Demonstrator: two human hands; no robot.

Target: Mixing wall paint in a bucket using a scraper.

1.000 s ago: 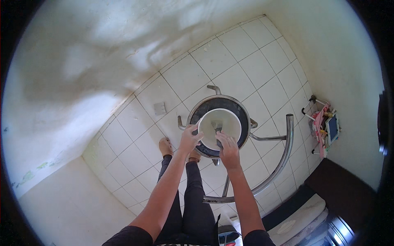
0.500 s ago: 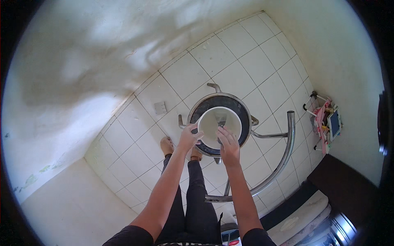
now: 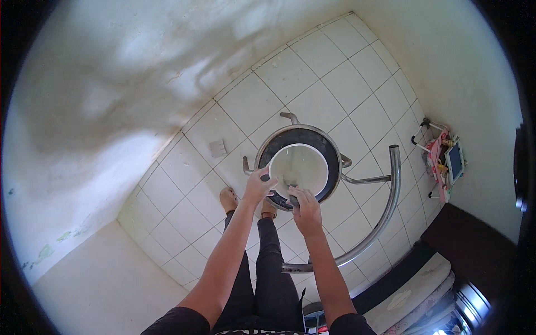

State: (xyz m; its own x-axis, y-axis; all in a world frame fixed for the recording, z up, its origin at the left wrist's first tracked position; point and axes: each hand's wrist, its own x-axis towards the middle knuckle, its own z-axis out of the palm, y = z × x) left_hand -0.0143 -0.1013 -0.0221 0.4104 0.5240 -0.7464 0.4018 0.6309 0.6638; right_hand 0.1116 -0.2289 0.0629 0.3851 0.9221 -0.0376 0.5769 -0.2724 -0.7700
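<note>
The left hand (image 3: 261, 187) seems to steady the bucket (image 3: 312, 167) atop the stool (image 3: 333, 159); from here I can't tell whether it pinches the rim. The right hand (image 3: 305, 209) clasps the scraper (image 3: 294, 200), apparently so its blade reaches inside.

Readable text: none. White marks (image 3: 251, 332) showed on the dark clothing (image 3: 177, 322), cut off at the lower edge of view; letters or pattern, could not tell. Blue panel (image 3: 455, 161) at the pink bundle's (image 3: 435, 160) right edge: too small to make out any print.
</note>
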